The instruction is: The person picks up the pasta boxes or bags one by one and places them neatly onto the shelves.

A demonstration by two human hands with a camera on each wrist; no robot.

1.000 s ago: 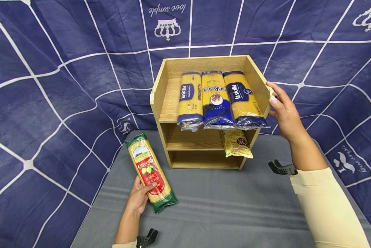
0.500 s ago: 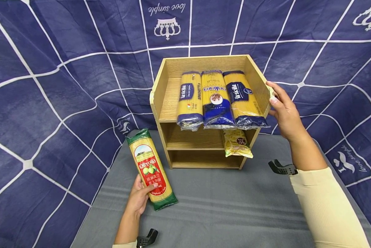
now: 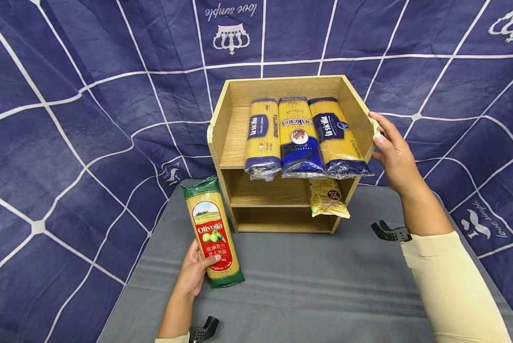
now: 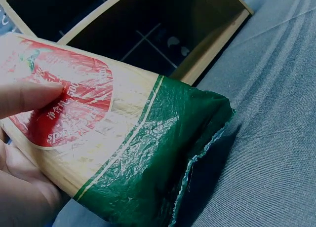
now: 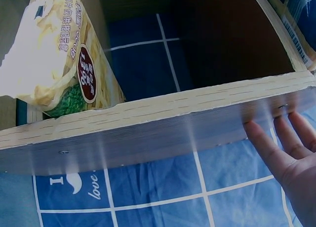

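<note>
My left hand (image 3: 194, 271) holds a spaghetti pack (image 3: 213, 233) with green ends and a red Olivoilà label. The thumb lies over the label, and the pack leans at the left side of a small wooden shelf (image 3: 275, 214). The left wrist view shows the pack's green lower end (image 4: 153, 148) above the grey cloth. My right hand (image 3: 394, 155) grips the shelf's right side panel at its upper front edge. In the right wrist view several fingers (image 5: 269, 145) touch that panel's outer face; the thumb is out of that view.
On the top shelf lie a La Sicilia spaghetti pack (image 3: 262, 136), a blue Ankara spaghetti pack (image 3: 300, 136) and another La Sicilia pack (image 3: 335, 136). A yellow bag (image 3: 328, 197) pokes out of the middle level. Grey cloth (image 3: 299, 286) covers the table; blue curtains (image 3: 162, 38) surround it.
The Olivoilà pack has turned more upright, its top end swinging right towards the shelf and slightly upward. My right hand has stayed at the shelf's side panel.
</note>
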